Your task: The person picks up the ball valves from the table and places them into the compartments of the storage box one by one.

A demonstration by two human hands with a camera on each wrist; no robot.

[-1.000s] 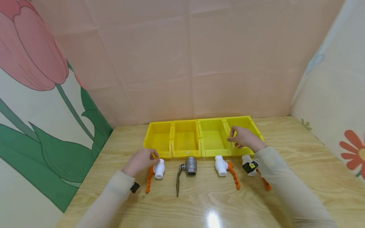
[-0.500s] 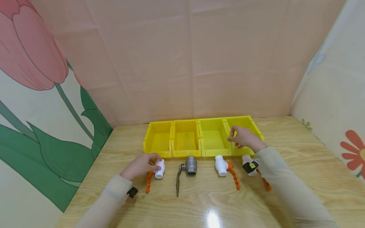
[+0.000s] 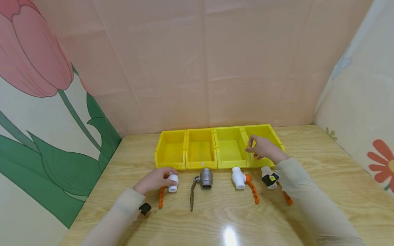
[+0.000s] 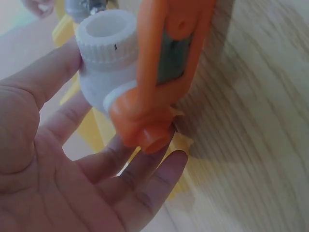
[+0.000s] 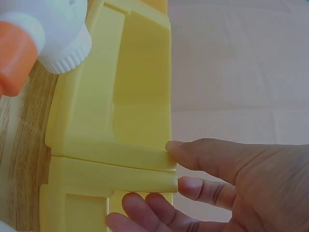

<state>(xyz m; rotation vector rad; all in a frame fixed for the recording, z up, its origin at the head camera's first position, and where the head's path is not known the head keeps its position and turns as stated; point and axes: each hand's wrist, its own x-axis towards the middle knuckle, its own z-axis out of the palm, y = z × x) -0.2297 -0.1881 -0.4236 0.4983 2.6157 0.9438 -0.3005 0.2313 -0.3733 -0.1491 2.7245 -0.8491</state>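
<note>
In the head view my left hand (image 3: 157,180) is at a white plastic ball valve (image 3: 173,182) with an orange handle, the leftmost of the valves on the table. Up close, thumb and fingers curl around the sides of its white body (image 4: 99,82), and the orange handle (image 4: 149,72) points away from the palm. My right hand (image 3: 265,149) is at the two rightmost yellow bins (image 3: 231,163). Its thumb and fingers pinch their adjoining walls (image 5: 130,166), the other fingers curling beside the right bin.
Four-part row aside, a grey metal ball valve (image 3: 206,178) with a long lever lies in front of the bins. Right of it lie another white valve (image 3: 238,178) with an orange handle and a pale valve (image 3: 270,179) partly behind the right wrist's black camera. A pink sheet (image 3: 203,68) hangs behind.
My left hand has come down around the leftmost white valve, its fingers closing over the body, and the valve has shifted slightly. The right hand keeps its place.
</note>
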